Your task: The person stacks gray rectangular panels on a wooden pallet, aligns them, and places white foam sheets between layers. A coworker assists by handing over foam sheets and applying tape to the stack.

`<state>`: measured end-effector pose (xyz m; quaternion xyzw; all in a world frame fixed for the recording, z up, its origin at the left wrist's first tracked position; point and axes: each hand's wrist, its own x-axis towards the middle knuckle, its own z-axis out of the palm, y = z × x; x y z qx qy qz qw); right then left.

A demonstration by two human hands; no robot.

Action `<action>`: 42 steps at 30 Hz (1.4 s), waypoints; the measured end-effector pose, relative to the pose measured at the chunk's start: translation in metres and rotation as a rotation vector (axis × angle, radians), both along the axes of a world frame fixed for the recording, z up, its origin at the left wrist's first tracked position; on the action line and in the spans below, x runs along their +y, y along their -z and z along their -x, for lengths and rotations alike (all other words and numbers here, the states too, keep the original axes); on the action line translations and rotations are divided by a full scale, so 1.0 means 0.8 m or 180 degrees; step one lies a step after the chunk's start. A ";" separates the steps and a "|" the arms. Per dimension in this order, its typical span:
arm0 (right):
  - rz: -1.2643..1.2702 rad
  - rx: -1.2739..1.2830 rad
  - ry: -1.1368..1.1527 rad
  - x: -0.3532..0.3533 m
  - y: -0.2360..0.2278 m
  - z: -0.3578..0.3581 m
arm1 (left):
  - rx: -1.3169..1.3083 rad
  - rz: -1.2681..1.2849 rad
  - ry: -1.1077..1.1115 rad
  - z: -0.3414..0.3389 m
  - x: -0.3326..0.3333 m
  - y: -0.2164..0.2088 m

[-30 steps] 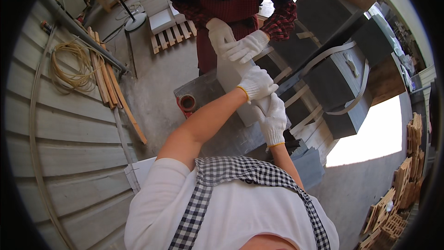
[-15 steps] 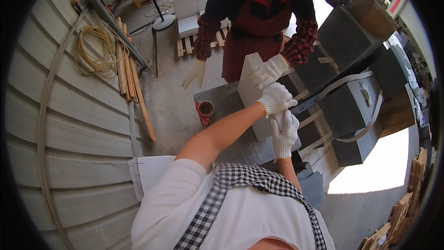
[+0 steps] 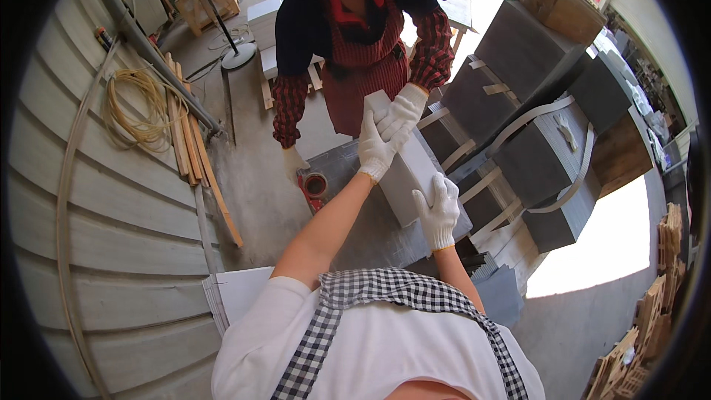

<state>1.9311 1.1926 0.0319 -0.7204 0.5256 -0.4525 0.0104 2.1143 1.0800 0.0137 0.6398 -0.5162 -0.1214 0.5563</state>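
Observation:
A pale rectangular block (image 3: 402, 181) stands on a dark grey, plastic-covered work surface (image 3: 355, 226) in front of me. My left hand (image 3: 378, 154), in a white knit glove, grips the block toward its far end. A co-worker's gloved hand (image 3: 404, 112) lies right against it on the same end. My right hand (image 3: 438, 215), also gloved, holds the block's near end, thumb apart from the fingers. The co-worker's other gloved hand (image 3: 294, 161) is at a red tape dispenser (image 3: 311, 191) with a brown roll, at the surface's left edge.
Strapped stacks of dark grey panels (image 3: 544, 170) stand close on the right. White sheets (image 3: 241, 289) lean at lower left by the corrugated wall (image 3: 133, 252). Wooden strips (image 3: 194, 148) and a coiled hose (image 3: 137, 111) are along that wall. The co-worker (image 3: 363, 59) stands opposite.
My hands, bunched together half a second ago, have parted: the left moved to the far end, the right stayed near. The co-worker's free hand has come down to the tape dispenser.

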 end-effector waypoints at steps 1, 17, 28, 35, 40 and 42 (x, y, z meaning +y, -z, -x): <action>-0.0021 -0.0007 0.0000 0.000 -0.001 -0.001 | 0.0147 0.0029 0.0209 -0.007 -0.002 0.003; -0.0425 0.0123 0.0089 0.007 -0.007 0.002 | 0.1851 -0.1047 0.1100 -0.087 -0.096 0.005; -0.0339 0.0100 0.0092 0.005 0.000 0.001 | 0.2512 -0.0934 0.1890 -0.104 -0.146 0.029; -0.0396 0.0217 0.0226 0.007 0.005 -0.001 | 0.2713 -0.1197 0.2562 -0.126 -0.139 0.011; -0.0632 0.0171 0.0232 0.012 0.006 0.007 | 0.2662 -0.1561 0.3090 -0.132 -0.161 0.033; -0.0621 0.0151 0.0141 0.006 0.007 0.004 | 0.2687 -0.1464 0.3111 -0.135 -0.164 0.031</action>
